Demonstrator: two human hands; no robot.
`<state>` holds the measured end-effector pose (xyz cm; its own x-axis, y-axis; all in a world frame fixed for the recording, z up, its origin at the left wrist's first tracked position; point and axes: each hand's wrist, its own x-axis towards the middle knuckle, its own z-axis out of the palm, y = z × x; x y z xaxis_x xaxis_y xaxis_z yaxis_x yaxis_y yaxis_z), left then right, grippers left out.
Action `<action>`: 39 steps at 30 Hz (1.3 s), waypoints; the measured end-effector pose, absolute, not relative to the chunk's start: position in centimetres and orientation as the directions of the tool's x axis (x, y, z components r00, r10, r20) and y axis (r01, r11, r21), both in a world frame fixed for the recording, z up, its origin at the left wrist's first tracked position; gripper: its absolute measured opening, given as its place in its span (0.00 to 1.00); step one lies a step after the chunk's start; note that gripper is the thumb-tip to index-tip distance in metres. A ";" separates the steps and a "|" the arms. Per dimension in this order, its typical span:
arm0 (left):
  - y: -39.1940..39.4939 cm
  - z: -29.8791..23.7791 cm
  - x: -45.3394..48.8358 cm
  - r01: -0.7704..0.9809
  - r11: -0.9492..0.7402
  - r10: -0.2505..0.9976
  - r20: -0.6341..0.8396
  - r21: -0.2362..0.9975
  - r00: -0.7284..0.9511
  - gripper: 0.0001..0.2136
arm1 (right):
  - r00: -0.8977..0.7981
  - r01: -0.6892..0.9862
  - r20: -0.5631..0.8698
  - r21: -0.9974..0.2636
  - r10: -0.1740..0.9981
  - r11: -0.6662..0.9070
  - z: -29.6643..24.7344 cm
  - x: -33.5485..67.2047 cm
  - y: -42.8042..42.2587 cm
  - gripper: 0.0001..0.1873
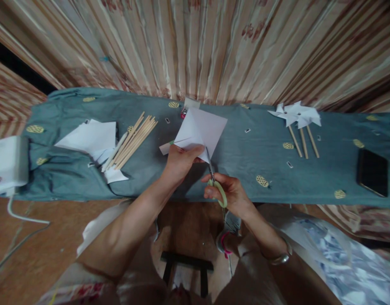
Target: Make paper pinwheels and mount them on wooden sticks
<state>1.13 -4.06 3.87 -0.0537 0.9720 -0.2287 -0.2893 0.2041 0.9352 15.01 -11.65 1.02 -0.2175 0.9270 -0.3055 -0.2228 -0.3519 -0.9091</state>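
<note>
Left hand point(181, 161) pinches a creased white sheet point(210, 125) over the middle of the teal cloth point(242, 159), right hand point(233, 189) grips green-handled scissors point(223, 195), blades at the sheet's near corner, wooden sticks point(136, 146) left, paper pinwheels point(306, 115) far right.

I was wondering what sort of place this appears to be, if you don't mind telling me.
Probably a craft spot in someone's home: patterned curtains hang behind, a pineapple-patterned cloth is spread out in front of the person, and white paper pinwheels lie on it.
</note>
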 end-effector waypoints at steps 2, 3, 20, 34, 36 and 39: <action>-4.0 3.9 1.1 -0.278 0.203 0.973 -0.225 0.939 -0.051 0.09 | -0.222 -0.228 -0.314 -0.904 0.923 -0.362 1.0 15.0 -11.6 0.19; -4.0 3.8 1.1 -0.278 0.203 0.973 -0.224 0.939 -0.048 0.09 | -0.223 -0.235 -0.317 -0.900 0.922 -0.366 0.9 15.0 -11.6 0.19; -4.2 3.1 1.0 -0.196 0.163 0.985 -0.171 0.967 -0.027 0.08 | -0.220 -0.182 -0.319 -0.915 0.922 -0.360 0.7 15.4 -11.5 0.17; -4.3 2.9 1.1 -0.115 0.171 0.985 -0.173 0.979 -0.004 0.06 | -0.160 -0.169 -0.394 -0.892 0.905 -0.418 1.6 15.4 -11.3 0.23; -4.3 2.9 1.2 -0.124 0.173 0.984 -0.177 0.977 -0.016 0.06 | -0.163 -0.174 -0.393 -0.891 0.905 -0.419 1.6 15.5 -11.3 0.22; -4.3 2.9 1.2 -0.130 0.187 0.981 -0.191 0.974 -0.022 0.06 | -0.186 -0.154 -0.364 -0.907 0.913 -0.393 1.3 15.6 -11.3 0.20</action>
